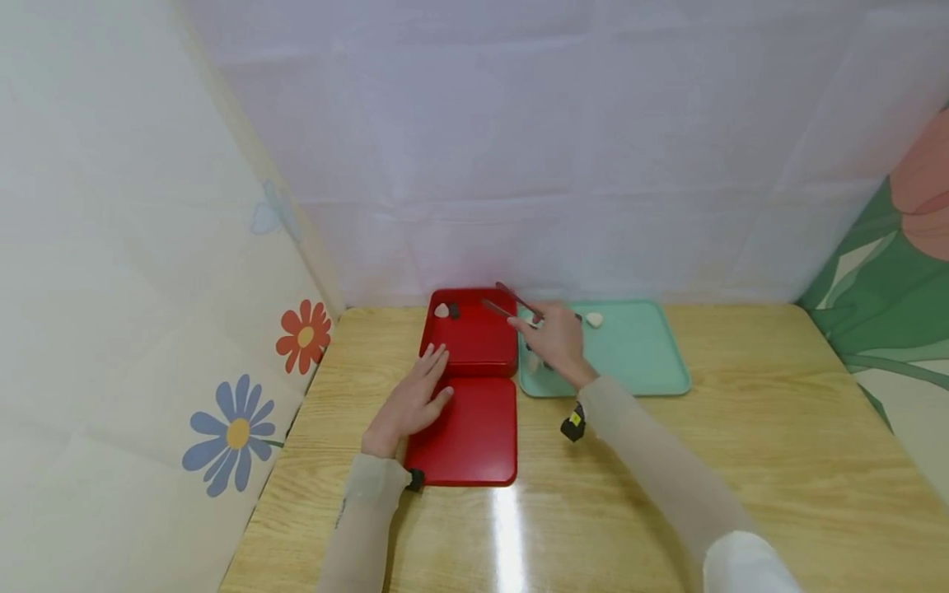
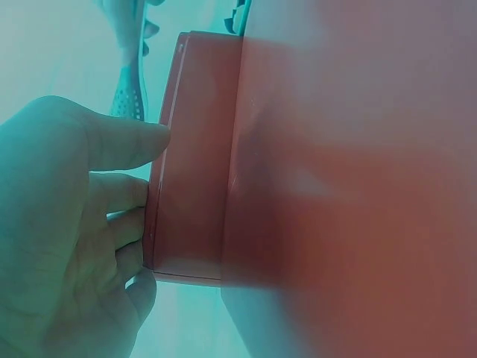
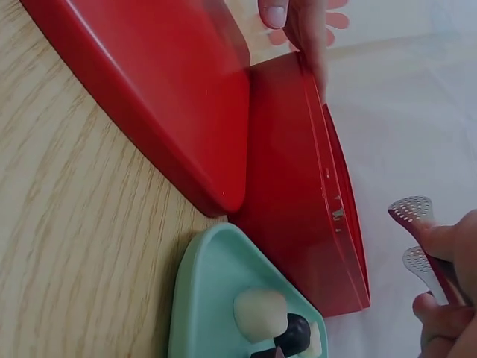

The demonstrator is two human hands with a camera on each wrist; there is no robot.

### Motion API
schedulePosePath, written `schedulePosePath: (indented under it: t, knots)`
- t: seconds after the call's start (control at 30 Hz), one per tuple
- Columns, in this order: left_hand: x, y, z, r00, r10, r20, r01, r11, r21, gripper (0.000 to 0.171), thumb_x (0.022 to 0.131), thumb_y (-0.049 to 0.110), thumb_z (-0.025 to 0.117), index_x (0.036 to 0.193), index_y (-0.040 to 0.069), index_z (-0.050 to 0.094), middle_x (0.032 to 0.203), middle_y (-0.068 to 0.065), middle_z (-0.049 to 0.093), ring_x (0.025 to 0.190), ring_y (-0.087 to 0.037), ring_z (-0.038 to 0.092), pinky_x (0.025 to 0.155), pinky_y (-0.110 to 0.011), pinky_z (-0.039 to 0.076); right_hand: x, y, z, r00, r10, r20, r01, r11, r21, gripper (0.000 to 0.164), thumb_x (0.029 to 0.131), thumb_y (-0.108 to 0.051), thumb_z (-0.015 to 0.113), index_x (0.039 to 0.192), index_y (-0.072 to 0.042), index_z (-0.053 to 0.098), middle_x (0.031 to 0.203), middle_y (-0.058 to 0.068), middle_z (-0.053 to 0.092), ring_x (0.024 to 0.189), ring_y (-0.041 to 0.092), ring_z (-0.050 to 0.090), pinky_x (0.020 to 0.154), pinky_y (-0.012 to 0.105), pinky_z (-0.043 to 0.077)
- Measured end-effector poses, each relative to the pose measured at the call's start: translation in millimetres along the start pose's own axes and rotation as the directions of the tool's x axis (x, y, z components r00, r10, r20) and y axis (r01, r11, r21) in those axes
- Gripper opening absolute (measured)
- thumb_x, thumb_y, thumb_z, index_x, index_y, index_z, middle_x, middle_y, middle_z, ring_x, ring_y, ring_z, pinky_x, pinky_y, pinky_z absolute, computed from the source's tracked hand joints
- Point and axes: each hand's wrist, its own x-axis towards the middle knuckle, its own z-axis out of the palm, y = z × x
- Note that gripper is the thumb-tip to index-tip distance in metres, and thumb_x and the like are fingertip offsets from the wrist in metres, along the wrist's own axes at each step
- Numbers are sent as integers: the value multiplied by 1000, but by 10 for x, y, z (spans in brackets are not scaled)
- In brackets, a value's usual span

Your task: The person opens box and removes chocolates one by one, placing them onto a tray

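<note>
My right hand (image 1: 558, 338) holds a pair of metal tongs (image 1: 497, 309) over the right side of an open red box (image 1: 478, 339). Their perforated tips (image 3: 412, 208) stand apart, with nothing visible between them. Inside the box, a small white piece (image 1: 441, 310) lies beside a black piece (image 1: 455, 311) at the back left. The left hand (image 1: 411, 402) touches the box's front left rim with its fingers extended. Beneath my right hand is a mint green tray (image 1: 630, 356), bearing a white piece (image 1: 594, 319) and, near its left corner, a rounded white piece (image 3: 261, 315) and black piece (image 3: 293, 334).
A red lid-like panel (image 1: 474, 436) lies directly before the box on the wooden table (image 1: 578, 511). Behind the box and tray hangs a pale cloth (image 1: 460, 165). A flower-printed sheet (image 1: 148, 288) borders the left side.
</note>
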Motion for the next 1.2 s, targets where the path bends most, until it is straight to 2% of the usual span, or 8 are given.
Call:
schedulePosePath:
  t: [0.17, 0.3, 0.4, 0.57, 0.73, 0.93, 1.13, 1.2]
  knots:
    - [3, -6, 15, 1000, -4, 9, 4, 1000, 4, 73, 107, 24, 63, 166, -3, 29, 177, -19, 23, 165, -41, 15, 130, -59, 27, 61, -49, 91, 998, -11, 55, 10, 1000, 11, 46, 99, -43, 77, 131, -10, 78, 84, 5, 76, 60, 17, 60, 51, 28, 41]
    - [16, -2, 23, 1000, -10, 12, 10, 1000, 3, 74, 107, 24, 64, 166, -3, 29, 177, -18, 23, 166, -41, 15, 130, -58, 27, 111, -81, 140, 998, -17, 63, 18, 1000, -8, 34, 99, -41, 78, 100, -8, 79, 70, 4, 67, 58, 15, 52, 53, 27, 38]
    - [31, 10, 27, 1000, -13, 14, 13, 1000, 0, 74, 107, 25, 64, 167, -2, 29, 177, -18, 23, 166, -39, 15, 130, -58, 27, 141, -98, 171, 996, 1, 89, -1, 1000, -3, 32, 100, -40, 77, 94, -8, 74, 68, 5, 62, 57, 16, 48, 54, 28, 37]
    - [52, 25, 32, 1000, -16, 24, 16, 1000, -7, 75, 107, 26, 63, 167, 0, 28, 178, -16, 23, 166, -39, 14, 130, -59, 27, 178, -141, 211, 989, 44, 139, -43, 999, -14, 34, 100, -39, 76, 110, -6, 77, 71, 4, 64, 56, 14, 48, 51, 26, 39]
    - [62, 15, 31, 1000, -11, 16, 11, 1000, -12, 74, 107, 26, 64, 167, -2, 29, 177, -18, 23, 166, -40, 13, 130, -59, 27, 221, -217, 279, 981, 71, 180, -64, 997, -42, 38, 101, -38, 76, 117, -4, 78, 61, 0, 53, 52, 12, 41, 46, 25, 32]
    - [53, 4, 21, 1000, -9, 12, 9, 1000, -22, 75, 106, 26, 65, 166, -2, 30, 177, -18, 24, 166, -40, 14, 130, -59, 27, 264, -293, 368, 988, 41, 151, -24, 993, -112, 40, 99, -36, 78, 120, -3, 79, 67, 2, 66, 57, 14, 51, 54, 27, 47]
    - [20, -18, 12, 1000, -8, 5, 8, 1000, -12, 75, 106, 25, 65, 166, -3, 30, 177, -20, 24, 165, -42, 15, 129, -61, 29, 285, -354, 485, 982, 45, 183, -23, 992, -120, 32, 101, -36, 77, 103, -4, 80, 77, 7, 73, 62, 17, 57, 58, 28, 50]
    - [6, -33, 7, 1000, -15, 9, 15, 1000, -7, 75, 106, 26, 65, 166, -2, 30, 177, -19, 24, 166, -41, 15, 129, -61, 29, 281, -377, 536, 979, 55, 198, -33, 994, -108, 33, 101, -35, 76, 105, -3, 80, 79, 9, 74, 62, 17, 59, 60, 29, 53]
